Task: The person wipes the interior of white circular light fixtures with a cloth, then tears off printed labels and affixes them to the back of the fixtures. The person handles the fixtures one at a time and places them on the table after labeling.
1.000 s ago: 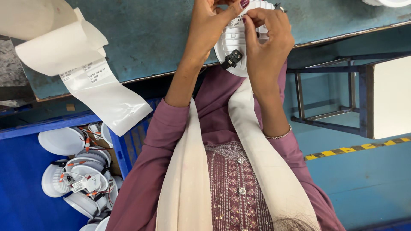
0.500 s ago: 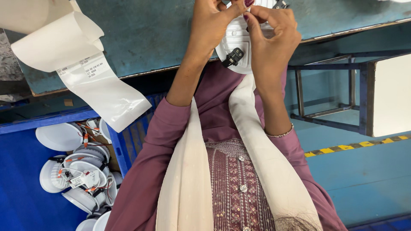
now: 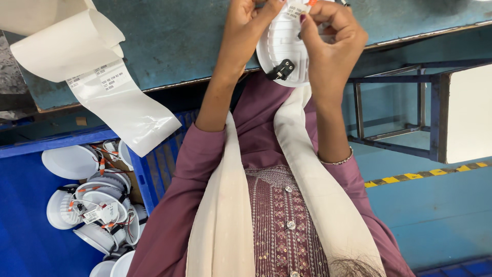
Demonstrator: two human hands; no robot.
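Note:
A round white lamp fitting (image 3: 283, 48) with a black spring clip (image 3: 282, 70) is held back side up over the edge of the blue-green worktable (image 3: 179, 41). My left hand (image 3: 247, 23) grips its left rim, fingers curled near the top. My right hand (image 3: 330, 36) holds its right side, with thumb and fingers pinching a small white label at the fitting's top. The upper part of the fitting runs out of the frame.
A long strip of white label backing paper (image 3: 102, 87) hangs off the table's left edge. Below it a blue crate (image 3: 148, 179) holds several white round fittings (image 3: 95, 205) with wires. A blue metal frame (image 3: 394, 107) stands to the right, above a floor with a yellow-black stripe (image 3: 435, 174).
Both hands and the fitting have shifted slightly up and right in view. My right fingers have moved to the label at the fitting's top.

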